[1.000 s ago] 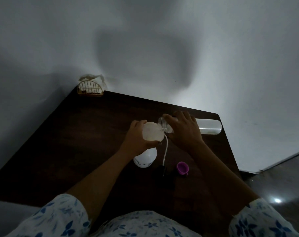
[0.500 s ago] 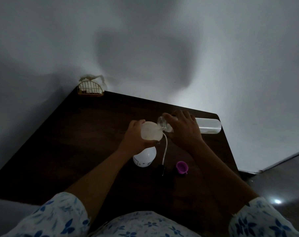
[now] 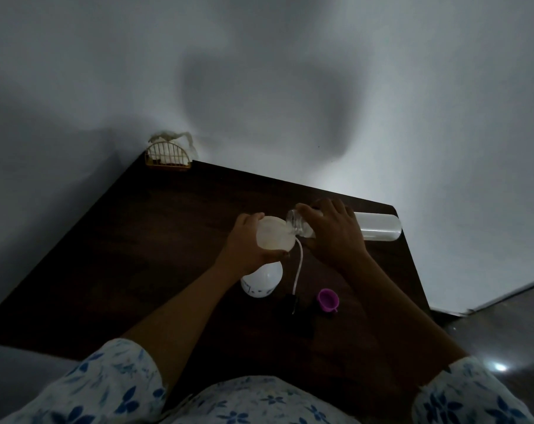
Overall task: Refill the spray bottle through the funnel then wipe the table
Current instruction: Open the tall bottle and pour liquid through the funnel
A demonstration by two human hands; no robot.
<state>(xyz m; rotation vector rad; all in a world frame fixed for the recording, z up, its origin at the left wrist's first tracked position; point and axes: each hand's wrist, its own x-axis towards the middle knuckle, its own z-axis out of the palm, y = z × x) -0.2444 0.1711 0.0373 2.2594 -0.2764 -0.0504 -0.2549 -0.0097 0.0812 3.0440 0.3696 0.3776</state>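
A white spray bottle (image 3: pixel 262 281) stands on the dark wooden table (image 3: pixel 155 240) with a translucent funnel (image 3: pixel 273 233) in its neck. My left hand (image 3: pixel 244 244) grips the funnel's rim from the left. My right hand (image 3: pixel 334 237) holds a clear water bottle (image 3: pixel 377 226) tipped almost level, its open mouth over the funnel's right edge, and water runs in. The black spray head with its white dip tube (image 3: pixel 298 275) lies on the table just right of the spray bottle.
A purple cap (image 3: pixel 328 299) lies near the spray head, towards the table's right side. A gold wire holder with white napkins (image 3: pixel 168 157) stands at the far left corner against the wall. The table's right edge drops to a shiny floor (image 3: pixel 504 338).
Both hands hold nearly the same pose. The view has shifted very slightly, and the pouring goes on.
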